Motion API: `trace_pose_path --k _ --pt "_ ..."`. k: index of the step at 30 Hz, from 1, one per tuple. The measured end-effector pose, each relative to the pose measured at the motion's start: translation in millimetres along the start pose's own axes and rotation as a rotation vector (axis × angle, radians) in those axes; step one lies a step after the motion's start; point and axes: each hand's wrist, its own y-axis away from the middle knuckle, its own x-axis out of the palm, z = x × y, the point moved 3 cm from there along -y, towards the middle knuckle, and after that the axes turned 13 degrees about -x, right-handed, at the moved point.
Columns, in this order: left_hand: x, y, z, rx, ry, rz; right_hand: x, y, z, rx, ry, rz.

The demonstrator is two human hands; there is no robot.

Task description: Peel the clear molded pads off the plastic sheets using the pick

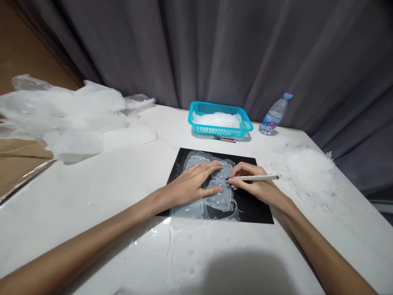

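Note:
A translucent moulded plastic sheet (218,199) with rounded panels and small raised spots lies over a black mat (251,205), its lower end running past the mat onto the table. My left hand (192,180) rests flat on the sheet, fingers stretched and thumb spread, holding nothing. At the sheet's right edge, my right hand (253,180) pinches a slim white pen-shaped tool (260,178). The tool points left, its dark tip at the gap between two panels; the tip is too small to make out. A thin curled plastic strip (236,209) hangs loose near the lower right panel.
Behind the mat stands a turquoise basket (221,132) with white translucent pieces inside. Small pink-handled snips (229,140) lie before it. A water bottle (274,116) stands to its right. Clear plastic heaps up at left (76,114) and scraps (307,174) lie at right.

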Motion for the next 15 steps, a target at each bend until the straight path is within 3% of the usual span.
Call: trace_pose_path --k 5,15 --pt "1.6 5.7 -3.3 -0.053 -0.115 -0.055 4.6 2.2 1.0 -0.083 0.067 0.073" --pt "5.7 10.1 -8.0 -0.054 -0.367 -0.151 9.9 1.7 6.9 -0.22 0.202 0.065"
